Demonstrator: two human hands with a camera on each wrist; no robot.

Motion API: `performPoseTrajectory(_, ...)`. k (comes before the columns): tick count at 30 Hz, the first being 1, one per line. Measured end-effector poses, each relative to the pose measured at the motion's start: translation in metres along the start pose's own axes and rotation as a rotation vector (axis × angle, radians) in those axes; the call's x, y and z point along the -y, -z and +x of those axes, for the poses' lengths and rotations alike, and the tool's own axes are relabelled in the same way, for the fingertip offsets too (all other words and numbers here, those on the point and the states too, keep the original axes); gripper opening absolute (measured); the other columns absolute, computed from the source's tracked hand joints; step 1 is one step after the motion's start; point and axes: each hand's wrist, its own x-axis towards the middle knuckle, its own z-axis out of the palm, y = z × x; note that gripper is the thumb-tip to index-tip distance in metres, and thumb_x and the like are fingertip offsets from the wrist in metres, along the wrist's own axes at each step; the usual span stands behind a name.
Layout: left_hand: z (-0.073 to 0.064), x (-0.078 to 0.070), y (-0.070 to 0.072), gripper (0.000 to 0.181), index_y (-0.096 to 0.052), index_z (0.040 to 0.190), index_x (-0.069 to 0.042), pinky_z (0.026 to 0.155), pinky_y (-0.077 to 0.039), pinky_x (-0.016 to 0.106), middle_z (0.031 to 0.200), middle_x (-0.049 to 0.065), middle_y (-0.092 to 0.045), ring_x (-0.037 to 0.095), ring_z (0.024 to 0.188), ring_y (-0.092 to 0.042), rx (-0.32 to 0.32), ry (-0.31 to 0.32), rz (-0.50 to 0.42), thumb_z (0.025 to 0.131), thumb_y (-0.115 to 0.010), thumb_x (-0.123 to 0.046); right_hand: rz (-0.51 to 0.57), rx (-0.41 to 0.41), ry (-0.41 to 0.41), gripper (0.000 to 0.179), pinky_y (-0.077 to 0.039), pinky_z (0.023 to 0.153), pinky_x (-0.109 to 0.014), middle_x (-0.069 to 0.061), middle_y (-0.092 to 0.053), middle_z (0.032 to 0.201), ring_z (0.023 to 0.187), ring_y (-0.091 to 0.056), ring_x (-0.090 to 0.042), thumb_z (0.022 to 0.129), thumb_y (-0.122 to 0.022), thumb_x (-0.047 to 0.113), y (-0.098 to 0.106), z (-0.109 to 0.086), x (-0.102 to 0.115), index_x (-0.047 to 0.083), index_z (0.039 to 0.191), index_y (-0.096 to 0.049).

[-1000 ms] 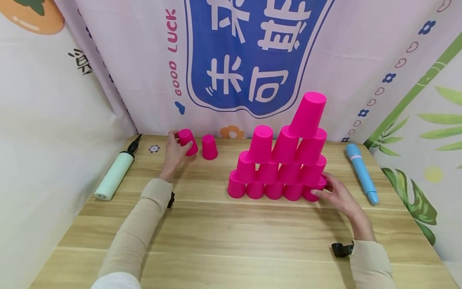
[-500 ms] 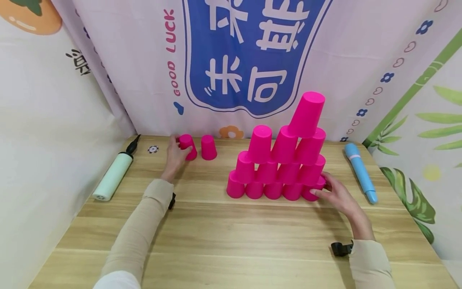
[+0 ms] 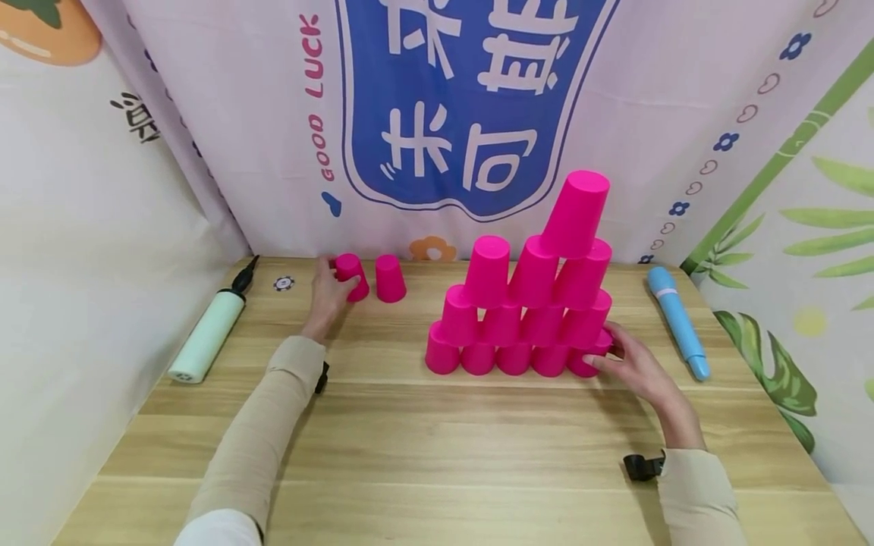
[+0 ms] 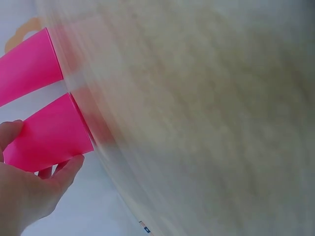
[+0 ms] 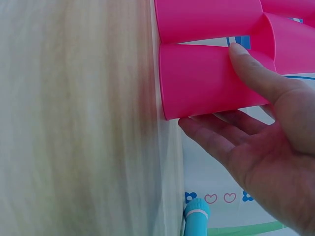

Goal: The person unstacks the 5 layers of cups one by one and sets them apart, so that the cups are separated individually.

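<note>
At the back left of the table, my left hand (image 3: 328, 294) holds an upside-down pink cup (image 3: 353, 277) between thumb and fingers. Its rim is down at the tabletop in the left wrist view, where the hand (image 4: 34, 191) wraps the cup (image 4: 49, 132). Just right of it, a second pink cup (image 3: 391, 279) stands upside down, apart. A stacked pyramid of pink cups (image 3: 501, 326) rises at centre right, with a single cup (image 3: 576, 214) on top. My right hand (image 3: 638, 368) grips the bottom row's right-end cup (image 5: 211, 81), thumb in front and fingers along its outer side.
A mint-green hand pump (image 3: 210, 334) with a black nozzle lies at the left edge, near a small round chip-like disc (image 3: 284, 283). To the right of the pyramid lies a blue tube-shaped object (image 3: 678, 322). A printed cloth (image 3: 635, 152) hangs behind the wooden table (image 3: 437, 455).
My left hand has lowered its tilted cup onto the table, where it now stands straighter beside the second cup. The right hand stays on the pyramid's corner cup. The head view has shifted slightly.
</note>
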Motion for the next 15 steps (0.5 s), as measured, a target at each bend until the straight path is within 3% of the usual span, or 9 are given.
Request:
performPoseTrajectory(5,0.0030,-0.0017,-0.0027,0.061,-0.028,0.139,0.001,0.104,-0.041,0.045,0.137,0.023,-0.042,0.036,0.124,-0.045,-0.002,-0.009,0.016,0.091,-0.064,-0.008,-0.009,-0.007,0.003,0.065,-0.046,0.094,-0.025,-0.014,-0.054,0.129,0.116,-0.052,-0.032,0.090,-0.068,0.026,0.0016,0.0002,-0.0016,0.007,0.144,-0.038)
performPoseTrajectory(7,0.0037,-0.0021,-0.0038,0.061,-0.029,0.139,0.002,0.104,-0.041,0.045,0.136,0.023,-0.042,0.036,0.125,-0.045,-0.007,-0.012,0.018,0.090,-0.064,-0.007,-0.006,-0.008,0.006,0.065,-0.045,0.093,-0.021,-0.014,-0.054,0.129,0.116,-0.052,-0.032,0.090,-0.069,0.026,0.0020,0.0001,-0.0023,0.007,0.144,-0.038)
performPoseTrajectory(15,0.0060,-0.0020,-0.0064,0.059,-0.032,0.136,0.004,0.103,-0.041,0.045,0.132,0.025,-0.046,0.037,0.122,-0.046,-0.036,-0.021,0.039,0.088,-0.065,-0.007,0.010,0.000,0.000,0.067,-0.044,0.098,-0.051,-0.015,-0.053,0.131,0.118,-0.051,-0.034,0.090,-0.068,0.028,0.0021,0.0011,-0.0030,0.007,0.145,-0.037)
